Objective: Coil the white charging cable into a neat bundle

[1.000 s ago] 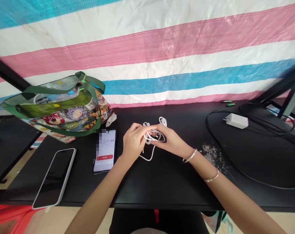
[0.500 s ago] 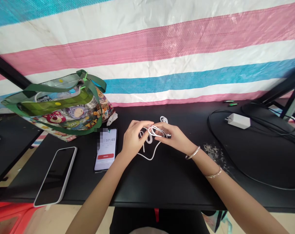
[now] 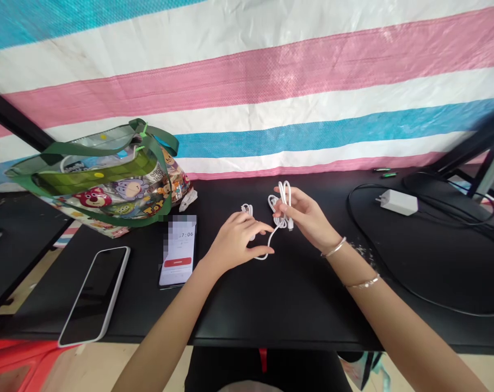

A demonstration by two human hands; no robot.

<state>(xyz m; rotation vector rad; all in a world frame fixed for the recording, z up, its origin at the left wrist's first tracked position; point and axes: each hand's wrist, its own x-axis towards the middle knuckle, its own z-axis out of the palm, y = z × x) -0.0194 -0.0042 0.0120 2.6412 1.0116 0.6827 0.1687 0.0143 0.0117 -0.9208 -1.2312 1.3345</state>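
A white charging cable [image 3: 286, 198] is gathered in loops between the thumb and fingers of my right hand [image 3: 310, 218], raised a little over the black table. One strand runs down from these loops and curves left toward my left hand [image 3: 239, 239]. That hand hovers low with thumb and index finger apart, the strand passing near their tips; whether a fingertip touches it I cannot tell. Another coiled part of white cable [image 3: 247, 209] shows behind the left fingers, partly hidden. More white loops lie just behind the right fingertips.
Left of my hands lie a phone with a lit screen [image 3: 177, 253] and a white-edged phone [image 3: 94, 296]. A clear green-trimmed bag [image 3: 120, 188] stands behind them. Rightward are a white charger plug [image 3: 399, 202] and a long black cable [image 3: 377, 256] on the black table [image 3: 271, 310].
My right hand has moved right and up with the cable loops, which now stand upright. My left hand has let go of the loops, its thumb and index finger spreading lower.
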